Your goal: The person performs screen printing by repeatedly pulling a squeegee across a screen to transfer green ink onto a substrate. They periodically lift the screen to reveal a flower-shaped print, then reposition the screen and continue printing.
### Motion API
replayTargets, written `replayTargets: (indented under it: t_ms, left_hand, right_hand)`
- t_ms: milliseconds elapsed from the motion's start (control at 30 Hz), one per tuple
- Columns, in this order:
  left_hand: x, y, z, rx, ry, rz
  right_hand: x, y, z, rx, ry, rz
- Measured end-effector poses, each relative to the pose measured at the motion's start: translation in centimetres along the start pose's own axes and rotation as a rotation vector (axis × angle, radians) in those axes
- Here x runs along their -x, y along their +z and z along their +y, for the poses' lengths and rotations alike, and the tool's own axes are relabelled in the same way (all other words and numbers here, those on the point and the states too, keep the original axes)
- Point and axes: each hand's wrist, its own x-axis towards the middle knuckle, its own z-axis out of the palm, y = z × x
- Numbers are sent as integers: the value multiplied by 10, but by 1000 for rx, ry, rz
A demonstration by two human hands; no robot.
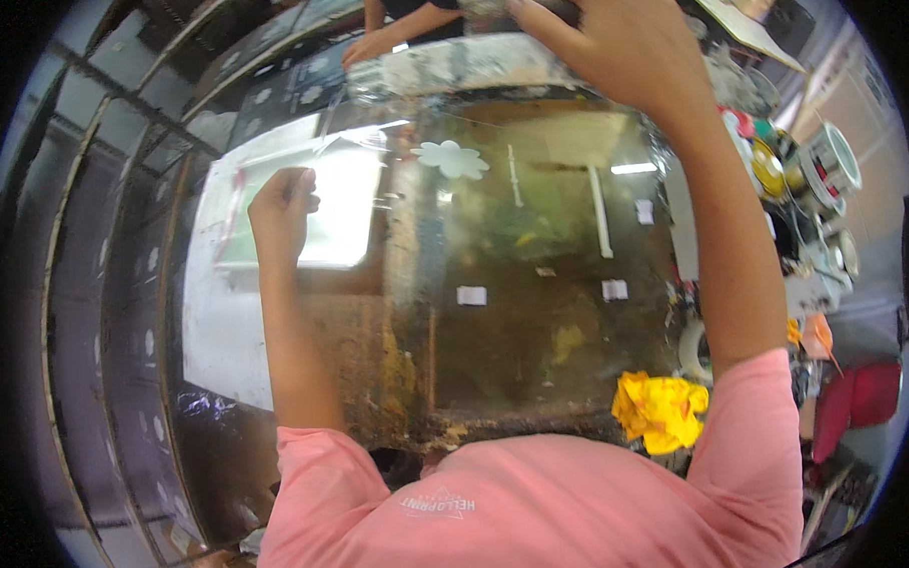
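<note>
My left hand is raised over the left side of the worktable, its fingers curled together. Whether a thin clear edge sits between them I cannot make out. Beneath it lies a bright, glossy pale green panel on a white sheet. At the far side my right hand is closed round a dark grey bar, thumb on the near side, other fingers partly cut off. Between my arms spreads a brown, see-through surface with a white cloud shape and small pale pieces on it.
A crumpled yellow cloth lies at the near right corner. Tubs and cans crowd the right side. Another person's arm reaches in at the far edge. Long rails with cloud-printed sheets stand on the left.
</note>
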Motion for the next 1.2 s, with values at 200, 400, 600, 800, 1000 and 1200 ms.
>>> replayTargets:
  t_ms: [200, 400, 600, 800, 1000, 1200]
  left_hand:
    - [-37, -63, -111, -76, -46, 164]
    - [-41, -89, -219, -563, 36, 399]
    - [62, 5, -136, -431, 354, 292]
    - [92, 23, -118, -419, 294, 236]
    - [59, 7, -125, -367, 199, 243]
    - [43, 13, -20, -378, 330, -20]
  right_hand:
    - [0, 2, 0, -5, 28, -5]
    - [1, 1, 2, -9, 0, -25]
    - [25, 10, 3, 53, -11, 16]
    - [18, 8, 3, 21, 6, -33]
    - [28, 7, -3, 41, -13, -22]
    - [28, 6, -2, 73, 16, -53]
